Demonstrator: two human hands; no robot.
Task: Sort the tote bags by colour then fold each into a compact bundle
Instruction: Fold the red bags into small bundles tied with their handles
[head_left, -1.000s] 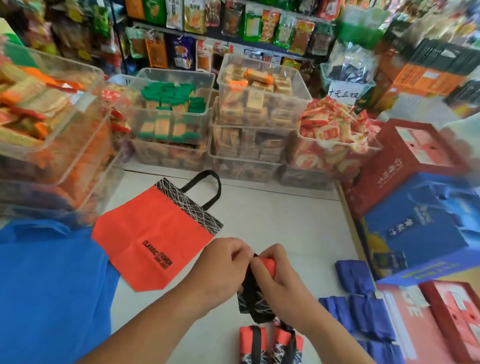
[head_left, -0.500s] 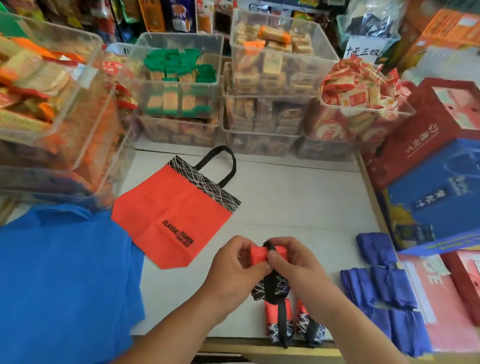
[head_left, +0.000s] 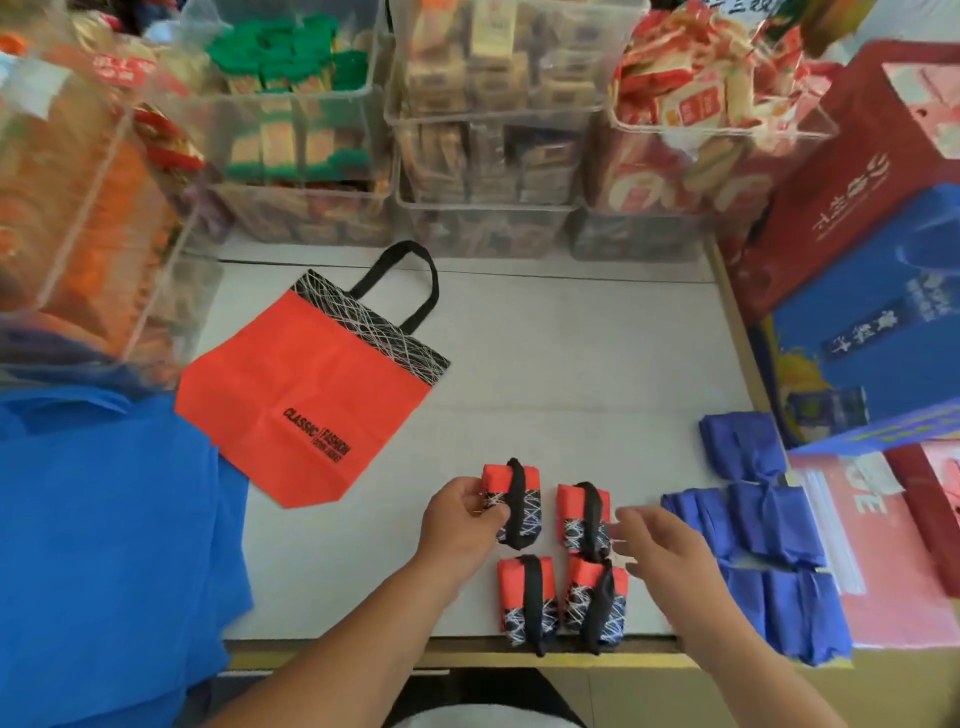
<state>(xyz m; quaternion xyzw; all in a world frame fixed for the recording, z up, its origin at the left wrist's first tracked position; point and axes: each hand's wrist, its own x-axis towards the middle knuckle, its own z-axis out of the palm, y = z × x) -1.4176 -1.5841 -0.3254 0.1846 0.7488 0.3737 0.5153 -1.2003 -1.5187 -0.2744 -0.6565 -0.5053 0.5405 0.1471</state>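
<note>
Red-and-black folded fabric tote bundle has been set down, seemingly a fourth finished, pinched by the left hand alone; the right hand, right of that grip, has been released, fingers spread.

orange tote bag printed "CLASSIC FASHION"

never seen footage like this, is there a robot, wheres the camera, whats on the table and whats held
No robot: these are a person's two bare hands, filmed by a wide-angle camera worn on their head, looking down. On the white table lie a flat red tote, three red bundles, folded blue bundles on the right and unfolded blue fabric on the left. Clear snack bins stand behind. The left hand pinches a fourth red bundle; the right hand is open, holding nothing.
</note>
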